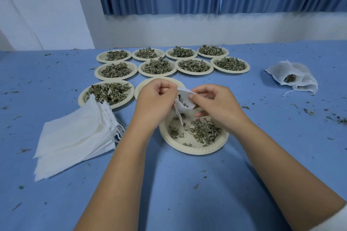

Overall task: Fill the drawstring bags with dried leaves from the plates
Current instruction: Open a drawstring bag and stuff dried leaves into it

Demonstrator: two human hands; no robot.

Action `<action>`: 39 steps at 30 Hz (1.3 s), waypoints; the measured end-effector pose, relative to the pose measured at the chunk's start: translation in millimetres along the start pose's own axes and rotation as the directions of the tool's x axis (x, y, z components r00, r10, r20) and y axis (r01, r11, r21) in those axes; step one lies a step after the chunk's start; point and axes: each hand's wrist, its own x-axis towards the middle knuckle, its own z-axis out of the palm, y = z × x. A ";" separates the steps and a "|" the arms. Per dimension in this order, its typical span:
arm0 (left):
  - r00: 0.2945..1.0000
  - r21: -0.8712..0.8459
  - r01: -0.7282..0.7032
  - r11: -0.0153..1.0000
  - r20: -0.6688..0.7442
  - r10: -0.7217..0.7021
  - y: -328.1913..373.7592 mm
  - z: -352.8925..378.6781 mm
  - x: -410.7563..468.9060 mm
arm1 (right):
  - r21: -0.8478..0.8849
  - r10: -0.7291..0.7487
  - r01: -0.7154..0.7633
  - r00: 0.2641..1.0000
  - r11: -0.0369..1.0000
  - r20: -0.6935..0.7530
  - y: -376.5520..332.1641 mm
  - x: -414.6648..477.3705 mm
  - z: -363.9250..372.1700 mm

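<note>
While over the near plate (pixel 197 151), a drawstring bag (pixel 185 100) is pinched two-handed.
Left hand (pixel 155 101) and right hand (pixel 217 105) grip its mouth; empty bags (pixel 75 137) left of plate, filled bags (pixel 294 78) well right.

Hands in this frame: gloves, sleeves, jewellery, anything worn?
The left hand and right hand are bare: no gloves, rings, watch or wristbands visible. Both forearms are uncovered as far as the frame shows. The only clothing in view is the edge of a white sleeve on the right arm, in the bottom right corner.
</note>
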 end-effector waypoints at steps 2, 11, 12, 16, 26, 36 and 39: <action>1.000 -0.006 0.001 1.000 -0.005 -0.001 1.0 0.3 -0.9 | 0.033 0.016 -0.016 1.000 0.999 0.007 -1.6 -0.8 -1.3; 1.000 0.006 -0.024 1.000 -0.020 0.024 -2.9 0.3 2.5 | 0.196 0.161 -0.179 0.981 0.964 0.105 -9.3 -3.8 -4.7; 0.999 0.037 -0.044 0.998 -0.019 0.045 -4.9 0.8 3.1 | 0.185 0.155 -0.171 0.983 0.968 0.097 -9.4 -4.2 -4.9; 0.988 0.200 -0.148 0.969 -0.008 0.153 -11.3 4.1 2.7 | 0.220 0.152 -0.177 0.980 0.959 0.124 -9.3 -4.2 -5.7; 0.969 0.245 -0.190 0.951 -0.109 0.222 -15.0 -0.8 7.3 | -0.479 -0.021 0.115 0.980 0.870 0.199 -3.3 -0.4 -20.8; 0.891 0.097 -0.251 0.963 -0.367 0.269 -13.0 -21.2 13.8 | -0.712 0.192 0.222 0.871 0.666 0.452 2.8 -2.9 -23.7; 0.875 0.043 -0.278 0.960 -0.402 0.271 -11.9 -24.0 13.7 | -0.700 0.138 0.229 0.894 0.677 0.426 5.6 -2.3 -16.3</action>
